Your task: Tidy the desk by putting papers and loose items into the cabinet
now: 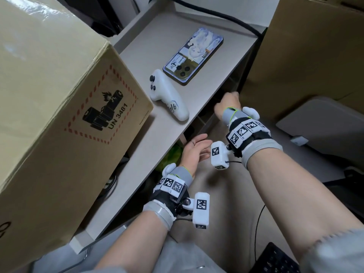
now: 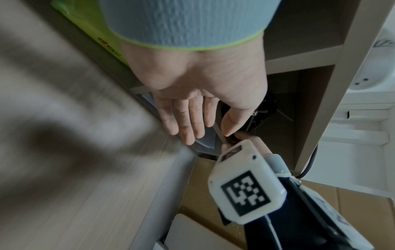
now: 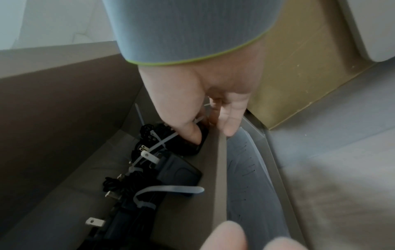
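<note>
My right hand (image 1: 228, 103) reaches under the desk's edge into a cabinet compartment. In the right wrist view its thumb and curled fingers (image 3: 211, 133) pinch a black adapter (image 3: 196, 148) bound with white cable ties. Below it lie more black adapters and cable bundles (image 3: 179, 170). A thin divider (image 3: 221, 169) separates them from papers (image 3: 245, 169) in the neighbouring compartment. My left hand (image 1: 197, 150) hovers beside the desk's edge with straight fingers (image 2: 192, 128) and holds nothing. On the desk (image 1: 149, 146) lie a white controller (image 1: 167, 95) and a phone (image 1: 194, 56).
A large cardboard box (image 1: 59, 95) fills the desk's left side. Another cardboard box (image 1: 315, 46) stands at the right, behind a grey chair (image 1: 319, 119). A green packet (image 2: 94, 30) sits in a cabinet compartment. A black keyboard (image 1: 275, 261) is at the bottom right.
</note>
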`<state>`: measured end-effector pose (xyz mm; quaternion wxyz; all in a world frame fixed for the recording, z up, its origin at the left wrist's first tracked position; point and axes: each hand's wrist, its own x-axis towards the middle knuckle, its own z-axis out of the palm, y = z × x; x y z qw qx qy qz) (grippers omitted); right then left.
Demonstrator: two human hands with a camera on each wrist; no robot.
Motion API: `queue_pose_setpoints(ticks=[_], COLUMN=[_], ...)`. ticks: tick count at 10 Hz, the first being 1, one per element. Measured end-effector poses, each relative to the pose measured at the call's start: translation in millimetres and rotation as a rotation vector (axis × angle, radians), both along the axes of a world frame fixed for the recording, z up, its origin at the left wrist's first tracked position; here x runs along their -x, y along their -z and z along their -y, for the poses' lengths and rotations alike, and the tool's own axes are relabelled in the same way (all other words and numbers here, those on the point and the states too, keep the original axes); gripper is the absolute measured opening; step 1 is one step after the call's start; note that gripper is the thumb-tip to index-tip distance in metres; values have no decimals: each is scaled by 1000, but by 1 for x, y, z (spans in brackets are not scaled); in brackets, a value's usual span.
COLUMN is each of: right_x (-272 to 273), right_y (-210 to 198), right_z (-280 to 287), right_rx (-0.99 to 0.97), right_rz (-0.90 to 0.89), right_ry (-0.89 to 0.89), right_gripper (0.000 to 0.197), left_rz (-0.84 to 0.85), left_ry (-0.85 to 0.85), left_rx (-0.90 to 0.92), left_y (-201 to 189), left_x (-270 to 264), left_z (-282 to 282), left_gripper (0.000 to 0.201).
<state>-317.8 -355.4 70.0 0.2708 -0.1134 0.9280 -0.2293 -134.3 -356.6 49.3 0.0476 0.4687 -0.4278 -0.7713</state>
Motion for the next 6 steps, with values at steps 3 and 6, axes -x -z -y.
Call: queue_pose_setpoints(ticks=[3,6], right_x=[-11,-33], right_y=[12,4], right_z=[-28,-74], right_rx=[375,579], right_rz=[102,238], right_ry=[183,186], right_gripper=[70,40], left_rz=[8,-35], left_ry=[56,58], left_rx=[31,91], left_y=[-6,-26], left_x=[0,3], left_z=[-11,-24], left_gripper=[33,32])
